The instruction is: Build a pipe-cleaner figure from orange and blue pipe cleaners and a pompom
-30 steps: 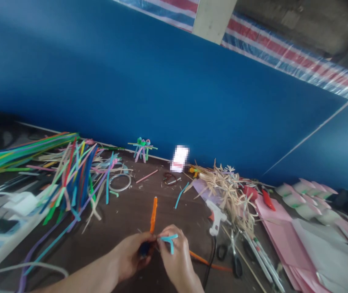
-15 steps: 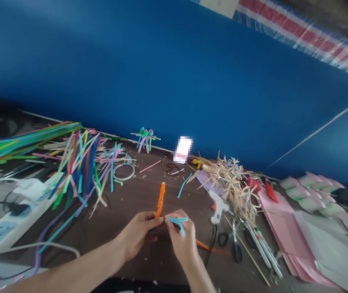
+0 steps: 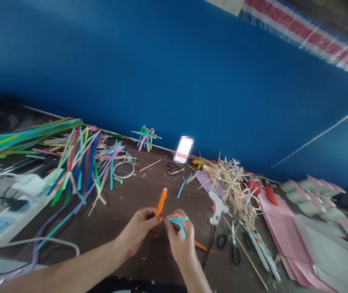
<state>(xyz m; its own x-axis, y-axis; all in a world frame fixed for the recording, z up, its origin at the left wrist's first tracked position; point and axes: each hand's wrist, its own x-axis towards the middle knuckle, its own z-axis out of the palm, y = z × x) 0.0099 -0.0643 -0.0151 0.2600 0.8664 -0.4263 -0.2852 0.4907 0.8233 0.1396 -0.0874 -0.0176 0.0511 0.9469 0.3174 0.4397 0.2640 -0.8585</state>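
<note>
head view: the orange stick (image 3: pixel 161 202), raised over the dark table (image 3: pixel 140 191), leans slightly more rightward than a second ago. the left hand (image 3: pixel 143 224) pinches its base; the right hand (image 3: pixel 180 236) has fingertips closed on a forked light-blue strip (image 3: pixel 177 220) beside it, so fine finger-work seems ongoing.

Craft workshop: glue gun (image 3: pixel 218 208), scissors (image 3: pixel 236 255)

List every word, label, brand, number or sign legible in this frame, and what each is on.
No text can be read anywhere.
Bright rectangle by the blue wall: pixelated, nothing legible.
Power strip: any markings too small to read.
Glue gun: nothing legible.
</note>
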